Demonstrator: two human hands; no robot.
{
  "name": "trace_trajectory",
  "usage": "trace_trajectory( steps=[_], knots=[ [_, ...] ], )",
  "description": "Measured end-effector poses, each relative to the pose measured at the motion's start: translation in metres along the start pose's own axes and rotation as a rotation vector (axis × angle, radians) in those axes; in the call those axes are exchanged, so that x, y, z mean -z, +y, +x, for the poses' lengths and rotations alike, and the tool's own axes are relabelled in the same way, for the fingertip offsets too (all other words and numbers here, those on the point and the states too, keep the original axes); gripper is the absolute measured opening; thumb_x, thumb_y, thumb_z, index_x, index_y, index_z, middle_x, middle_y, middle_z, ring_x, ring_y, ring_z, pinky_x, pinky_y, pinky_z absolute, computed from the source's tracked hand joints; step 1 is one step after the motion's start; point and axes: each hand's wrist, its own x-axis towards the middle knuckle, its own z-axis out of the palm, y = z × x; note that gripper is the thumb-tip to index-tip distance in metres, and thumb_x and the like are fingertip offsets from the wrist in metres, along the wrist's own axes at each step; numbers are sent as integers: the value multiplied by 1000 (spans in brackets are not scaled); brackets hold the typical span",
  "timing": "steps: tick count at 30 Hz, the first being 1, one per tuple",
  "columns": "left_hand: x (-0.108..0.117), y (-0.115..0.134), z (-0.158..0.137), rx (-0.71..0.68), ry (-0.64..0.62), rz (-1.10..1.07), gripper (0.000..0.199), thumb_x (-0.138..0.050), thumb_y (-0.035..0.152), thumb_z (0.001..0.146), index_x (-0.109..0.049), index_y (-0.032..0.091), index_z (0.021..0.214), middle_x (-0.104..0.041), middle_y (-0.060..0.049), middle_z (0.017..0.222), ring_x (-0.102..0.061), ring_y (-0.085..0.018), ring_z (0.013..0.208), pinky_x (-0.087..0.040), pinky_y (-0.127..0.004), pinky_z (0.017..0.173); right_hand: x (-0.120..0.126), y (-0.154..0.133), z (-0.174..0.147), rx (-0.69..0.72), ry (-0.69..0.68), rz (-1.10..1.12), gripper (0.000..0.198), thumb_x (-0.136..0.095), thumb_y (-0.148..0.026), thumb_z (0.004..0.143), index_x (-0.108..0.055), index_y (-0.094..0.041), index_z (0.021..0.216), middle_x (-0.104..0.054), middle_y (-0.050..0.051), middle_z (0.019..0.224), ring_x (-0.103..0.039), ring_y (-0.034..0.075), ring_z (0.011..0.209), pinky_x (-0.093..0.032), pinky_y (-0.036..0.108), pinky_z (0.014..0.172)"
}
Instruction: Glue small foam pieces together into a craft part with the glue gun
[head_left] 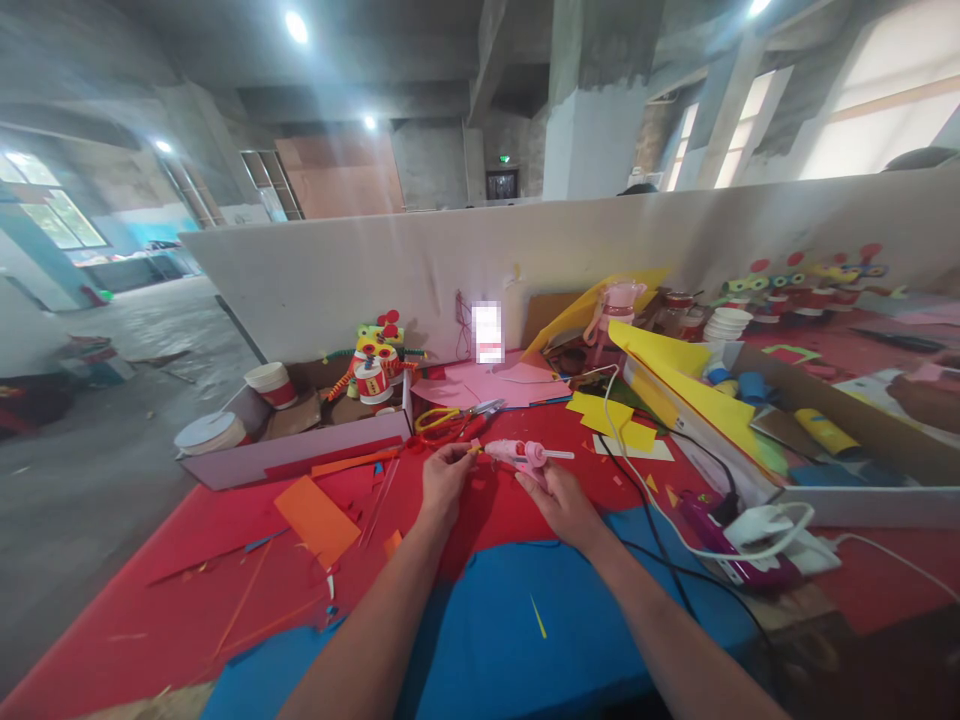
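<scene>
My right hand (pixel 556 498) is wrapped round the handle of a pink hot glue gun (pixel 517 453), with a clear glue stick (pixel 561 455) poking out of its back end. The gun's tip points left, at my left hand (pixel 445 480). Thumb and fingers of that hand pinch a small piece (pixel 475 446), partly yellow, right by the nozzle; its exact shape is too small to tell. Both hands are over the red table covering (pixel 495 515). Just beyond the left hand lie scissors with yellow handles (pixel 439 418) and a red-handled pair (pixel 450 432).
A box with paper cups (pixel 300 470) stands left, with a cup figure (pixel 373 370) at it. Orange paper (pixel 319 518) lies left, yellow paper (pixel 619 420) right. Cables run to a purple power strip (pixel 739 550). A larger box (pixel 847 505) and another person's hand (pixel 926 400) are at right.
</scene>
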Motion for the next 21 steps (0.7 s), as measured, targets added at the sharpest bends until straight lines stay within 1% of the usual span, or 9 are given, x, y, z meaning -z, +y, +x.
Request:
trace_trajectory(
  steps=[4,6,9,12,14,17,18,19,21],
  knots=[
    [0,3,-2,22,10,-5,36,-85,35,48,-72,11,72,-66,-3,60,-55,-10,50,-43,-20,48,-1,3,0,-38,-3,2,34,-48,-48,90,-61,-20,105,-69,13,103,-63,31,102,-47,40,90],
    [-1,4,-2,39,-2,-16,36,-85,35,48,-72,11,71,-63,-2,56,-54,-9,48,-42,-20,46,-1,4,1,-56,5,23,34,-48,-49,90,-61,-20,104,-69,13,100,-63,30,98,-48,39,86],
    [0,4,-2,60,-12,-48,39,-86,36,47,-71,11,72,-62,-1,55,-53,-9,47,-42,-20,45,-2,5,2,-82,26,31,34,-48,-52,88,-61,-21,93,-68,8,82,-63,27,81,-48,34,73],
    [0,0,-1,84,-23,-67,42,-86,38,46,-71,11,75,-63,-1,56,-53,-9,47,-44,-21,45,-1,5,2,-114,18,17,35,-47,-53,89,-58,-20,80,-61,3,66,-57,21,65,-45,30,61],
    [1,-1,0,86,-30,-63,43,-86,38,46,-71,11,76,-63,-2,57,-54,-10,47,-44,-21,45,0,5,2,-126,23,22,36,-47,-54,88,-56,-20,77,-58,2,63,-55,19,62,-42,29,57],
    [1,-2,-1,74,-28,-53,42,-86,37,47,-71,11,76,-64,-2,58,-54,-9,48,-43,-20,45,0,3,2,-101,42,59,35,-50,-53,87,-57,-20,80,-61,3,68,-56,18,65,-43,28,58],
    [0,-1,-1,75,-30,-59,41,-86,36,47,-71,11,76,-64,-2,58,-54,-9,48,-43,-20,44,0,3,2,-111,39,83,35,-51,-54,86,-57,-20,80,-60,2,66,-56,17,62,-43,27,57],
    [0,0,-1,81,-32,-71,41,-86,36,48,-71,11,76,-63,-1,58,-54,-9,48,-43,-20,44,0,3,2,-141,31,119,37,-51,-56,85,-55,-20,77,-57,1,60,-54,16,57,-42,26,53],
    [-1,2,-2,106,-38,-121,41,-86,35,48,-69,12,76,-62,0,57,-53,-9,46,-43,-20,43,1,5,3,-246,24,225,41,-52,-60,83,-52,-21,72,-48,-4,48,-46,13,44,-37,24,44]
  ],
)
